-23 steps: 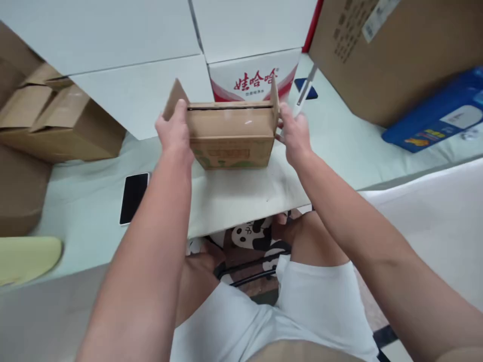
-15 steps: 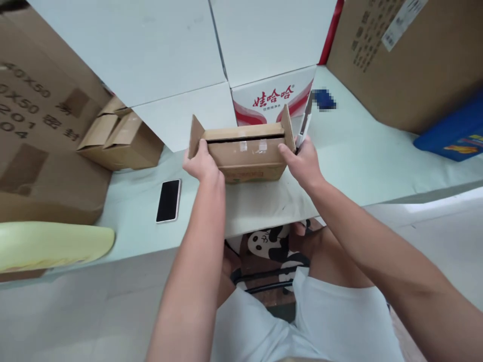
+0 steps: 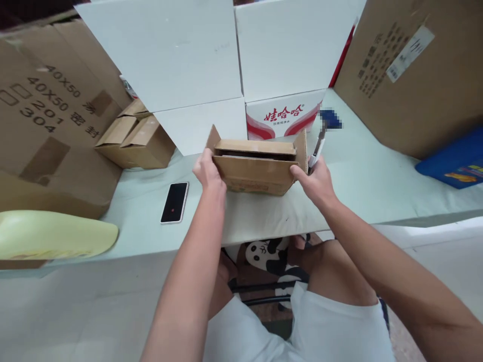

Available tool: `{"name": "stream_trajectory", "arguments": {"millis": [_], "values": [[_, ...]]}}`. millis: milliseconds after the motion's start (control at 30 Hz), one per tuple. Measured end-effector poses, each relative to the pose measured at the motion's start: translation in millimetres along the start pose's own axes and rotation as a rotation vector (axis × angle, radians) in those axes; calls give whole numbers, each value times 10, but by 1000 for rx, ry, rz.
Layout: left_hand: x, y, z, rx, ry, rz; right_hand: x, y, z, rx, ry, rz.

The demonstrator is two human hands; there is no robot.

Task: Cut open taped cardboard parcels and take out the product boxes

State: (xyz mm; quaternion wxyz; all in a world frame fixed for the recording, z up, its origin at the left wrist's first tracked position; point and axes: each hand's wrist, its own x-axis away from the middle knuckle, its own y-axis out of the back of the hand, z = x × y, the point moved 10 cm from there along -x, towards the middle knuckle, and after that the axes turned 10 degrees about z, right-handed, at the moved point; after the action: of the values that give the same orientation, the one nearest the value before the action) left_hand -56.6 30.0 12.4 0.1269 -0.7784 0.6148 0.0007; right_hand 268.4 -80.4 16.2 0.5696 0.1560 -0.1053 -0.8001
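One open cardboard box (image 3: 256, 173) is being held before white cartons (image 3: 285, 116), left hand (image 3: 207, 172) clasping its left end, right hand (image 3: 316, 182) pinching its near-right corner and holding a white utility knife (image 3: 317, 149).

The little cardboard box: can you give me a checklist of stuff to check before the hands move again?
1. Left hand has hold of the small cardboard box: ok, it grips the left end.
2. Right hand is free: not ok, it holds a utility knife while its thumb presses the box's right end.
3. Knife points away from the body: ok.
4. Both end flaps are up: ok, with a dark gap between them.
5. Inside of the box is known: cannot tell, too little shows.
6. Smartphone is apart from the box: ok, it lies to the left.
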Motion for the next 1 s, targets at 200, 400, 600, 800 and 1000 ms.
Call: {"name": "stream_trajectory", "arguments": {"millis": [200, 400, 600, 800, 1000], "values": [[345, 229, -114, 147, -25, 20, -408, 209, 664, 195, 282, 106], [437, 232, -105, 219, -6, 142, -771, -698, 1084, 911, 388, 558], [516, 177, -55, 240, 7, 304, -866, -1037, 953, 1276, 455, 601], [427, 171, 24, 235, -66, 420, -1271, -723, 1008, 899, 143, 674], [418, 115, -115, -103, -159, 466, -1491, -649, 953, 631, 94, 498]]}}
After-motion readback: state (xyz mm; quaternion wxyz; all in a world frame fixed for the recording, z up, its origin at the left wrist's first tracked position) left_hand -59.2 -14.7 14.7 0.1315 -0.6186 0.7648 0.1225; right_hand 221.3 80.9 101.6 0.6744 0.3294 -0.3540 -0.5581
